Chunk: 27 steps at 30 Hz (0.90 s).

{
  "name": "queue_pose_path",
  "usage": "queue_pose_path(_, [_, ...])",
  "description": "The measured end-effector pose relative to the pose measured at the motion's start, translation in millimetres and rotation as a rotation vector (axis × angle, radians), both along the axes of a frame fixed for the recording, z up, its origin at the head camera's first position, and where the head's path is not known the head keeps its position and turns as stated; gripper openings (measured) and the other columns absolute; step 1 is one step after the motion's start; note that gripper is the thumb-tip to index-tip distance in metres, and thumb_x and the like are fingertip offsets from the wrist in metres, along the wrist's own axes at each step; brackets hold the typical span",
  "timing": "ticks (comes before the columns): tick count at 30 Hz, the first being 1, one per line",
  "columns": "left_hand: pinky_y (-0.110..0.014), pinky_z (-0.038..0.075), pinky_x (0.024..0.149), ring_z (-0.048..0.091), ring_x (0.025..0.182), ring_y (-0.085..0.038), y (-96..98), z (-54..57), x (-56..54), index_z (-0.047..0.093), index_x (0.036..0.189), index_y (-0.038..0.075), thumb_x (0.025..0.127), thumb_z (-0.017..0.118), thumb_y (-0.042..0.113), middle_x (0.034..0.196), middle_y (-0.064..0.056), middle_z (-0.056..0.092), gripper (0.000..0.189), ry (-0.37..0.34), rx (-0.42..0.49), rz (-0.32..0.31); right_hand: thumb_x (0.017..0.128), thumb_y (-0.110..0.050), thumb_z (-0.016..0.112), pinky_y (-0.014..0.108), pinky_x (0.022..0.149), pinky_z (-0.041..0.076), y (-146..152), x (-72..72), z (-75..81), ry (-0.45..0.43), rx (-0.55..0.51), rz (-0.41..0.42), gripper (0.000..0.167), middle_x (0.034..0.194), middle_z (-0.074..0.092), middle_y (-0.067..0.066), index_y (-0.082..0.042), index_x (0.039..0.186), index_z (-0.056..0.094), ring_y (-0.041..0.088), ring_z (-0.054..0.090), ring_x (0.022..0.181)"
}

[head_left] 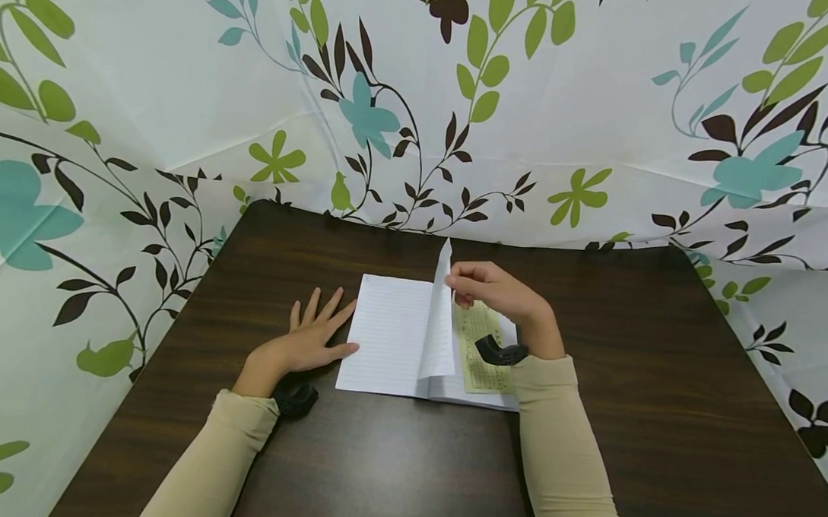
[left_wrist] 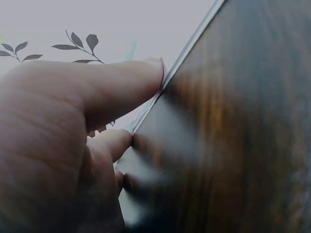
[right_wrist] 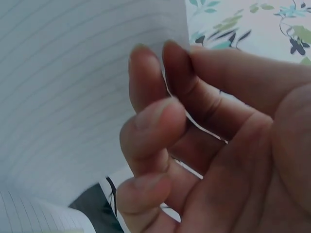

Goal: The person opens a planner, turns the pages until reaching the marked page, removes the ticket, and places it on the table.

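Note:
An open notebook with lined white pages lies on the dark table. One page stands upright near the middle, partly turned. My right hand pinches this page near its upper outer edge; in the right wrist view the lined page rises behind curled fingers. A yellow-green sheet with small dark marks lies on the right side, partly covered by my right hand and wrist. My left hand rests on the table with fingers spread, its thumb touching the notebook's left edge.
The brown wood table runs back to a white cloth printed with leaves and flowers, which hangs behind it. Each wrist wears a black band with a small device; the left device sits close to the table top.

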<state>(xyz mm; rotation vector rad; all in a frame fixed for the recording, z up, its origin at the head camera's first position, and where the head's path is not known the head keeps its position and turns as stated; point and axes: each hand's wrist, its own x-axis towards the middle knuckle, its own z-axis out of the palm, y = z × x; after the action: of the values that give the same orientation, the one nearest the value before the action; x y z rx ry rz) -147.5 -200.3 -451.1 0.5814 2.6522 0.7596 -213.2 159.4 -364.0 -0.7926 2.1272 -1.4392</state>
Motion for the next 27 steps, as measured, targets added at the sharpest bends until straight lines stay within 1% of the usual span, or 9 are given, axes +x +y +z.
queue_pose_path(6, [-0.073,-0.021,0.119,-0.027,0.158,-0.046,-1.3,-6.6,-2.1,0.01,0.17,0.025,0.102,0.05,0.063,0.177,-0.014,-0.009,0.087,0.003,-0.037,0.008,0.11,-0.02,0.052,0.041,0.07,0.045,-14.3,0.4,-1.3,-0.011,-0.005,-0.017,0.031,0.075,0.048,0.006,0.008,0.095,0.055,0.018,0.049,0.071])
queue_pose_path(8, [-0.073,-0.022,0.118,-0.027,0.157,-0.047,-1.7,-7.0,-2.0,0.011,0.17,0.025,0.102,0.051,0.063,0.177,-0.015,-0.009,0.087,0.004,-0.015,0.005,0.11,-0.02,0.052,0.041,0.07,0.045,-19.2,1.0,-2.3,-0.018,-0.001,-0.025,0.032,0.076,0.049,0.005,0.009,0.097,0.055,0.017,0.049,0.071])
queue_pose_path(12, [-0.073,-0.022,0.118,-0.028,0.157,-0.047,-1.9,-6.7,-1.6,0.011,0.17,0.025,0.102,0.05,0.064,0.177,-0.014,-0.009,0.088,0.001,-0.009,0.004,0.11,-0.019,0.053,0.041,0.071,0.047,-28.9,2.5,-3.8,-0.03,0.01,-0.045,0.032,0.078,0.053,0.004,0.011,0.101,0.057,0.015,0.051,0.071])
queue_pose_path(16, [-0.073,-0.02,0.119,-0.028,0.158,-0.046,-1.9,-6.3,-1.4,0.009,0.17,0.025,0.102,0.049,0.064,0.177,-0.014,-0.009,0.087,-0.001,-0.028,0.004,0.11,-0.021,0.054,0.039,0.071,0.047,-36.9,3.9,-3.9,-0.036,0.012,-0.072,0.029,0.079,0.056,0.003,0.006,0.101,0.062,0.015,0.051,0.07])
queue_pose_path(20, [-0.074,-0.02,0.118,-0.026,0.157,-0.05,-0.7,-1.3,0.0,0.013,0.17,0.022,0.103,0.052,0.059,0.176,-0.018,-0.007,0.086,-0.007,0.007,0.006,0.109,-0.021,0.054,0.037,0.07,0.046,-42.4,4.0,-5.6,-0.029,0.01,-0.1,0.024,0.08,0.058,0.003,-0.003,0.098,0.065,0.015,0.05,0.069])
queue_pose_path(21, [-0.075,-0.02,0.118,-0.025,0.157,-0.051,-0.3,0.6,0.7,0.013,0.17,0.021,0.103,0.053,0.058,0.176,-0.019,-0.006,0.086,-0.009,0.009,0.006,0.109,-0.021,0.054,0.037,0.07,0.046,-43.5,4.2,-6.1,-0.028,0.009,-0.106,0.023,0.081,0.059,0.004,-0.004,0.098,0.065,0.015,0.05,0.069])
queue_pose_path(23, [-0.076,-0.019,0.117,-0.023,0.157,-0.053,0.6,3.8,1.4,0.015,0.169,0.019,0.103,0.054,0.055,0.176,-0.021,-0.005,0.085,-0.012,0.009,0.007,0.109,-0.02,0.054,0.038,0.07,0.046,-46.0,4.5,-7.2,-0.031,0.004,-0.113,0.022,0.086,0.061,0.013,-0.005,0.098,0.065,0.015,0.051,0.069])
queue_pose_path(25, [-0.076,-0.018,0.118,-0.023,0.157,-0.052,1.6,5.8,1.7,0.014,0.169,0.018,0.103,0.054,0.054,0.176,-0.02,-0.005,0.085,-0.016,-0.017,0.009,0.11,-0.021,0.053,0.038,0.07,0.046,-49.1,5.0,-8.8,-0.035,-0.002,-0.116,0.022,0.092,0.062,0.022,-0.006,0.099,0.066,0.015,0.051,0.068])
queue_pose_path(27, [-0.076,-0.018,0.118,-0.022,0.157,-0.053,2.1,7.3,1.6,0.014,0.169,0.018,0.103,0.054,0.054,0.176,-0.02,-0.005,0.085,-0.02,-0.027,0.009,0.109,-0.021,0.054,0.037,0.07,0.046,-53.5,5.9,-10.4,-0.038,-0.011,-0.119,0.022,0.094,0.063,0.023,-0.005,0.099,0.066,0.014,0.051,0.068])
